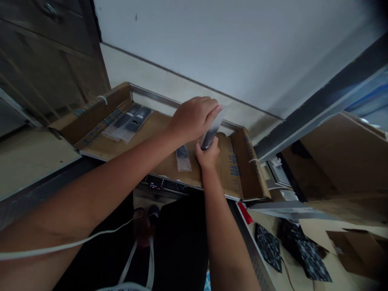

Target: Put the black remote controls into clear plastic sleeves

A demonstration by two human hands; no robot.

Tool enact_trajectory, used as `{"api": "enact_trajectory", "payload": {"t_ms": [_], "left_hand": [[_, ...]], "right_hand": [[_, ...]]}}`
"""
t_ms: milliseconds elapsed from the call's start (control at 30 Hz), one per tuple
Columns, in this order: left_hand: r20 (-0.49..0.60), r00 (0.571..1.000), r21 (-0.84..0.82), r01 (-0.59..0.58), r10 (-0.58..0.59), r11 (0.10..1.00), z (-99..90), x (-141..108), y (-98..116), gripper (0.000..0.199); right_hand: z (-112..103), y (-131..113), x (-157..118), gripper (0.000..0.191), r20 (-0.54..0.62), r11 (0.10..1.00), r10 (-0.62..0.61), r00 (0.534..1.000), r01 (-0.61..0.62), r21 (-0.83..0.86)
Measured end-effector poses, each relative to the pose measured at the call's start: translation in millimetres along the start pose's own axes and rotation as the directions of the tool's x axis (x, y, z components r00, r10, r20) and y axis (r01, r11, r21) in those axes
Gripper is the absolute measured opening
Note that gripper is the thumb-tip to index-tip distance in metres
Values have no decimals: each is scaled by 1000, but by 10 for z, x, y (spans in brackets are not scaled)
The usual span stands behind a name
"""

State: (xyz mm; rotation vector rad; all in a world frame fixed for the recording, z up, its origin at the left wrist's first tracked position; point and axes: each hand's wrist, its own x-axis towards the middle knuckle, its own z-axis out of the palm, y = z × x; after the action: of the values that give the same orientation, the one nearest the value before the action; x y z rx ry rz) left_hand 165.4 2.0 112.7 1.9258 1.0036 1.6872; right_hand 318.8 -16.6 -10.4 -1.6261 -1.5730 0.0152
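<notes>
My left hand is closed, pinching the upper end of a clear plastic sleeve. My right hand wraps round the lower end, where a long dark item shows within the sleeve. Both hands are above a flattened cardboard tray with raised sides and blue print. Left of my right hand, a bagged dark piece lies on the cardboard. Several more bagged dark pieces rest together at the tray's left end. What kind of item is in the sleeves I cannot make out.
A white wall panel rises behind the tray. A small lit screen sits under its front edge. A white cable crosses my left forearm. Patterned dark bags and a cardboard box are on the floor at right.
</notes>
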Motion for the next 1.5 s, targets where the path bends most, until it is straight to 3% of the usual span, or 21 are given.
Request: {"api": "enact_trajectory", "payload": {"t_ms": [133,400,467,567,633,700,767,867,900,967,1000,1067,1133,1300,1500], "left_hand": [[-41,997,51,-63,66,997,-61,77,106,30],[-4,999,72,-49,50,996,-226,221,-154,33],[15,997,144,-72,70,987,-294,224,-26,37],[38,992,422,-123,118,898,-476,242,288,44],[-40,984,558,-124,175,821,-660,297,438,44],[-149,962,591,-98,228,800,-881,382,466,46],[-244,945,576,-40,218,816,-1100,454,362,50],[-349,933,568,138,86,811,-1300,391,11,56],[-327,945,568,183,16,802,-1312,302,-138,55],[-346,931,551,303,-117,778,-1253,23,-449,54],[-300,933,544,338,-199,768,-1194,-148,-598,52],[-291,897,510,439,-332,740,-1058,-493,-857,51],[-281,890,482,454,-359,749,-951,-760,-1042,49],[-238,902,444,431,-361,785,-926,-921,-1196,48],[-155,902,416,430,-404,801,-997,-903,-1164,47]], "right_hand": [[20,68,10,34,-9,1000,-13,1000,13,-10],[-9,93,23,30,-25,998,-60,998,59,-33],[-6,97,24,34,-23,999,-46,999,45,-20],[-2,105,26,39,-8,1000,-26,1000,26,-9],[-1,110,27,39,-8,1000,-5,1000,4,-6],[-3,112,32,38,-19,999,35,999,-36,-24],[-8,110,40,38,-35,993,96,995,-98,-64],[-16,99,56,41,-55,975,187,981,-192,-114],[-18,93,59,44,-57,969,208,976,-214,-126],[-22,82,59,47,-61,956,238,969,-245,-163],[-23,79,57,48,-65,948,249,966,-257,-191],[-31,88,55,47,-71,928,258,964,-267,-258],[-56,126,63,45,-64,903,273,960,-279,-328],[-224,347,105,43,-98,784,368,925,-365,-502],[-436,554,17,42,-80,733,243,967,-237,-638]]}}
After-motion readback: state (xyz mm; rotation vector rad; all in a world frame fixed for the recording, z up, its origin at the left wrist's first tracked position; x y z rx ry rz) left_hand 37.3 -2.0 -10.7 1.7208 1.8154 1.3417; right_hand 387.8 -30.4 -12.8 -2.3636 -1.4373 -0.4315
